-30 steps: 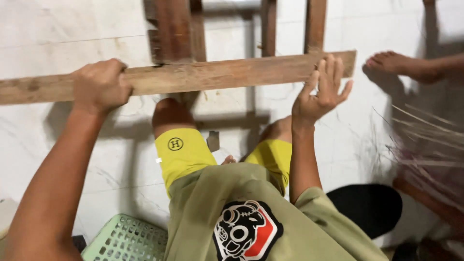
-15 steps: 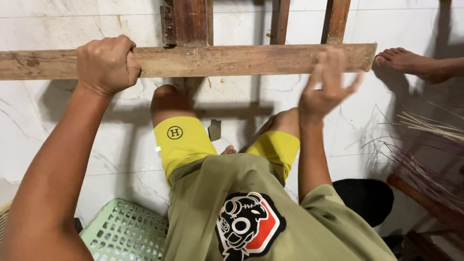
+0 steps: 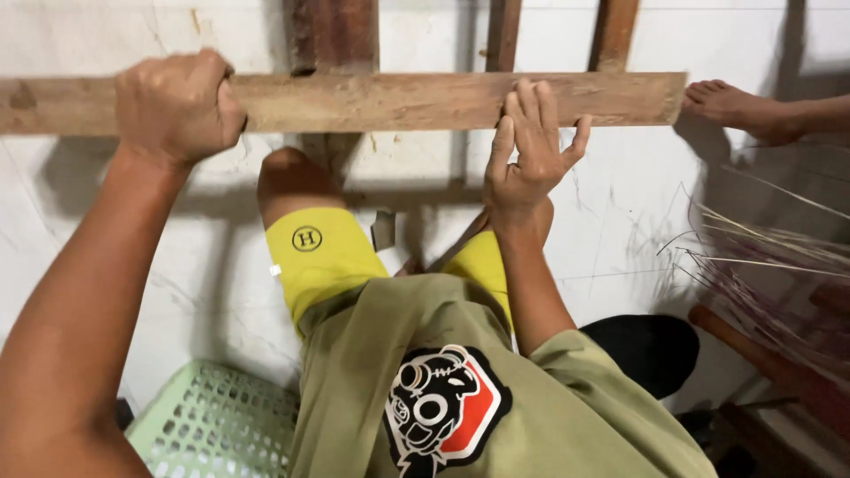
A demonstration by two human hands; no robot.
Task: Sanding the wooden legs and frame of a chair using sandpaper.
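Head view — plank [image 3: 390,100] under right fingers [image 3: 529,111], apparently flat — left hand [image 3: 174,106] around it.

Bright overhead light, hard shadows, slight blur

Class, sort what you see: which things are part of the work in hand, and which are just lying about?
In use: wooden plank, left hand gripping it, right hand resting open on it.
Lying about: green basket, bundle of thin sticks, another person's foot.
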